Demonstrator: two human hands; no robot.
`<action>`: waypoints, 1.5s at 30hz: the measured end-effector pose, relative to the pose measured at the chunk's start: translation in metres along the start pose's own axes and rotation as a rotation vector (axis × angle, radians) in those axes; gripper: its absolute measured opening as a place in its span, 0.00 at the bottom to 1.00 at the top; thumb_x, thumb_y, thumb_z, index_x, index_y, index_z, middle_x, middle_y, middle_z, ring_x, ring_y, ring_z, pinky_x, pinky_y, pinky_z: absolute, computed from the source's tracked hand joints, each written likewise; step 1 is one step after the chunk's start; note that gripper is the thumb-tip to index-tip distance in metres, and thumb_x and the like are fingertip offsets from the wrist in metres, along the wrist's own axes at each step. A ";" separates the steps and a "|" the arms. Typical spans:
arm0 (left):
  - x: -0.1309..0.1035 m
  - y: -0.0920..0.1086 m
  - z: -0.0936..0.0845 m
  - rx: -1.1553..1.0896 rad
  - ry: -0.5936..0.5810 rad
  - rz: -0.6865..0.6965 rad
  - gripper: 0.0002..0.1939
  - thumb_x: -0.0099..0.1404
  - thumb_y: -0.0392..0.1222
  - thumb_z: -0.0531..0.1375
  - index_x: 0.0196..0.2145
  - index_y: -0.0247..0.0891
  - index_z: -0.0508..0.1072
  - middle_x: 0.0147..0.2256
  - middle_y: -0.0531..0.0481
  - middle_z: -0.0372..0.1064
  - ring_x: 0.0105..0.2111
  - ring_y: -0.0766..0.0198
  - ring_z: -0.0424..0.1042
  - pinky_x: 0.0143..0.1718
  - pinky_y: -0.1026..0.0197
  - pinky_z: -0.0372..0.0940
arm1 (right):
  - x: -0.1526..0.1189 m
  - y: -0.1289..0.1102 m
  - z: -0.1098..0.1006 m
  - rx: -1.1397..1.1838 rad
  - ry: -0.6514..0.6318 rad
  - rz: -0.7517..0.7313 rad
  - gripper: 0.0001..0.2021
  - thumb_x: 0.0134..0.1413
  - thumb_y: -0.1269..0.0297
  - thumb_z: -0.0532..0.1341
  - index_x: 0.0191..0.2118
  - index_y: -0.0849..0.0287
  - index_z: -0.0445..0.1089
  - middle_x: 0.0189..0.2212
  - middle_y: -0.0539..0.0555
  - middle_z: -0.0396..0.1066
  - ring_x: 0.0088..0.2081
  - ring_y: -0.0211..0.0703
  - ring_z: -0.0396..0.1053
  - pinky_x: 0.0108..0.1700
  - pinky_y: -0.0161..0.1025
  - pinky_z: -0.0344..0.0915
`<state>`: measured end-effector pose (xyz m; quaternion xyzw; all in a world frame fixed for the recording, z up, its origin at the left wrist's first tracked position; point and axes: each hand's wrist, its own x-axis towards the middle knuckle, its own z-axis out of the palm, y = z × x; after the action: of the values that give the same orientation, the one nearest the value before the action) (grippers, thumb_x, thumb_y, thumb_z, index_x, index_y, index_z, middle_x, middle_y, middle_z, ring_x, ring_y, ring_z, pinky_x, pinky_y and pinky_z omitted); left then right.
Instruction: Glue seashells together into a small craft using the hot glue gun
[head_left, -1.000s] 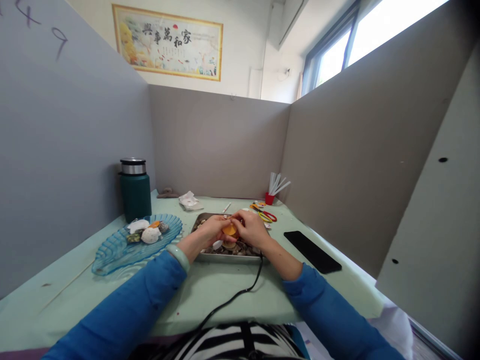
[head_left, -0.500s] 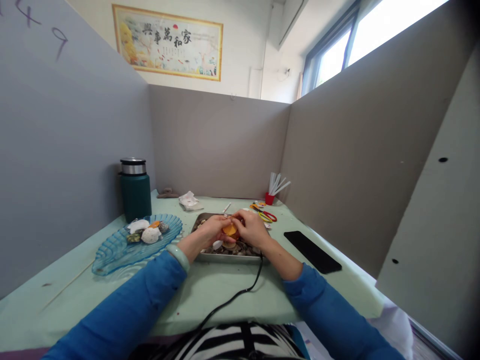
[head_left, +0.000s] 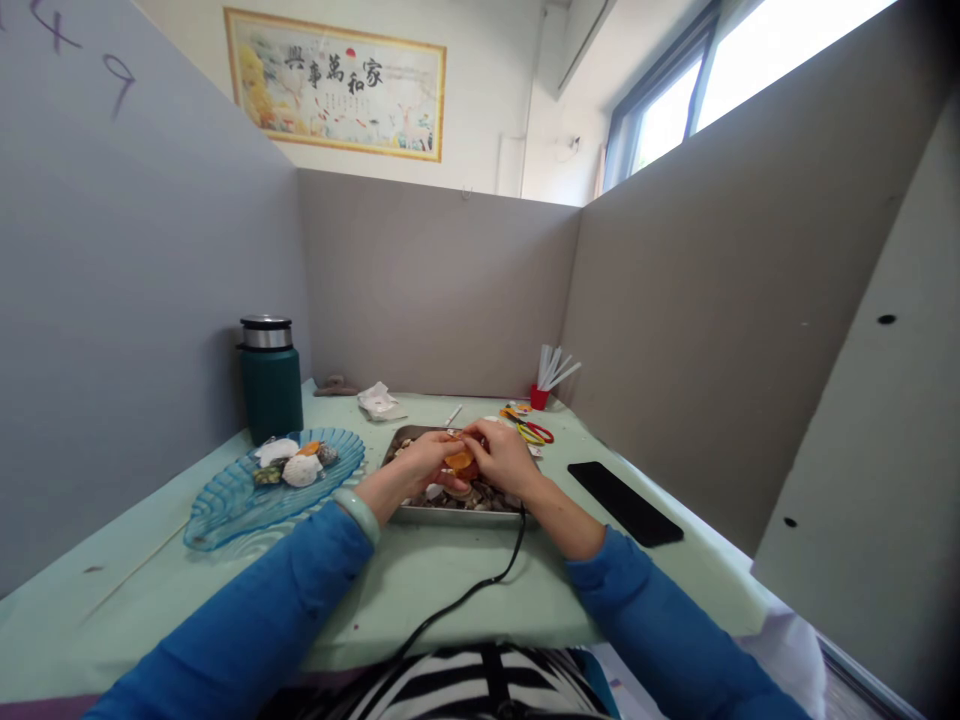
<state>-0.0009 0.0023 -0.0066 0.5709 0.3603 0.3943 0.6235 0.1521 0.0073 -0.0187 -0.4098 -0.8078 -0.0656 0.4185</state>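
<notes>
Orange shell, head view: raised between both my hands, over the steel tray; partly covered by my fingers. Shell by appearance; too small to confirm.
Left hand: fingers bent and closed on the shell from the left, one finger lying beneath it.
Right hand: thumb and fingers drawn together at the shell's upper right. Whether they press or merely steady, I cannot tell.
Shell body: judged light and stiff, with no give; a thin wall would be fragile, and a smooth face could slip.
Shell edge: best held by opposite sides, between thumb and fingertips, with light pressure; I would avoid squeezing any thin lip.
Tray contents: loose brown and whitish pieces below my hands, individually hard to identify.
Blue dish: left of the tray, bearing white shells and other pieces.
Black cable: runs from the tray's near right edge towards my lap.
Scissors: beyond my right hand, beside the tray.
</notes>
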 end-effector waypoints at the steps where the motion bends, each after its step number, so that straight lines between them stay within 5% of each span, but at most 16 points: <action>1: 0.000 0.000 0.000 -0.013 0.001 0.002 0.08 0.57 0.38 0.59 0.34 0.30 0.69 0.31 0.41 0.68 0.28 0.59 0.72 0.22 0.60 0.69 | 0.000 0.000 0.000 0.002 -0.001 0.000 0.06 0.55 0.66 0.56 0.36 0.58 0.70 0.31 0.52 0.72 0.34 0.40 0.67 0.37 0.34 0.58; 19: 0.006 -0.004 -0.004 -0.201 0.001 0.031 0.06 0.61 0.35 0.56 0.34 0.28 0.67 0.30 0.42 0.68 0.27 0.61 0.72 0.25 0.58 0.71 | 0.001 -0.001 -0.002 0.022 0.002 -0.037 0.06 0.54 0.68 0.55 0.36 0.59 0.69 0.32 0.52 0.71 0.34 0.39 0.66 0.37 0.34 0.58; 45: 0.003 -0.001 -0.002 -0.136 0.026 0.023 0.06 0.61 0.35 0.56 0.34 0.29 0.67 0.31 0.41 0.68 0.27 0.61 0.72 0.24 0.58 0.70 | 0.000 -0.004 -0.003 0.030 -0.021 -0.027 0.07 0.55 0.68 0.55 0.37 0.58 0.69 0.32 0.52 0.72 0.34 0.40 0.66 0.37 0.34 0.58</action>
<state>-0.0012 0.0056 -0.0077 0.5261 0.3342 0.4323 0.6516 0.1509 0.0032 -0.0159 -0.3935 -0.8185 -0.0549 0.4150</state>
